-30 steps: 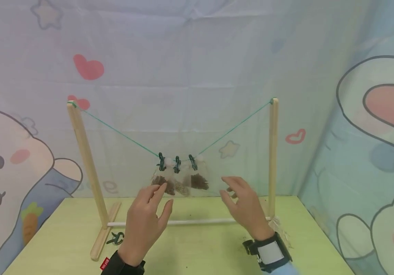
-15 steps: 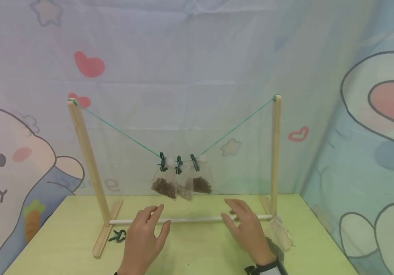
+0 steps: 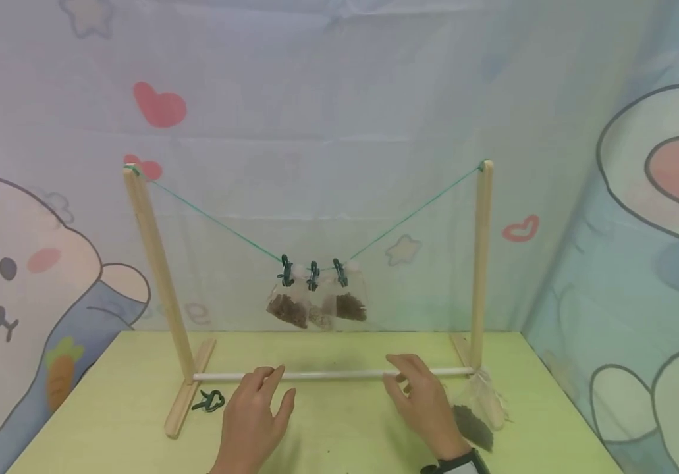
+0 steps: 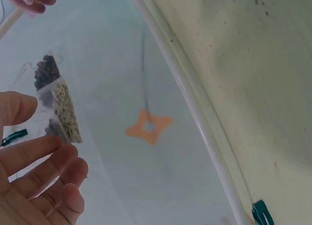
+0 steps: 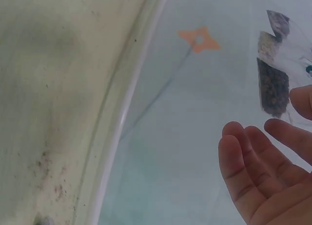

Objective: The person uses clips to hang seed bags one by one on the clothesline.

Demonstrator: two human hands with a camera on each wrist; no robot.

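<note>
Left hand [image 3: 254, 421] hovers low over the table [image 3: 345, 428], fingers loosely spread, holding nothing; the left wrist view shows the relaxed fingers [image 4: 39, 181] with no object between them. Right hand [image 3: 425, 405] likewise slack and empty, fingertips [image 3: 401, 365] level with the white crossbar [image 3: 327, 375] of the rack; contact with the bar cannot be told.

Above and beyond both hands, between them: three small clear pouches [image 3: 315, 306] hanging from green clips [image 3: 312, 273] at the sag of a green cord [image 3: 220, 227]. Two pouches hold dark granules, the middle one pale grain. The cord runs between two wooden posts [image 3: 481, 263], one outside each hand.

Just right of the right hand, a fourth pouch [image 3: 475, 415] with dark contents lies on the table at the base of the right post. Left of the left hand, a spare green clip [image 3: 209, 400] lies beside the left foot of the rack.

Handling estimate: the pouches look light, thin-filmed, limp and somewhat slick; contents loose and likely to shift. The lying pouch is best pinched at its flat, empty upper edge, not the filled belly. The rack appears light; avoid tugging the cord.
</note>
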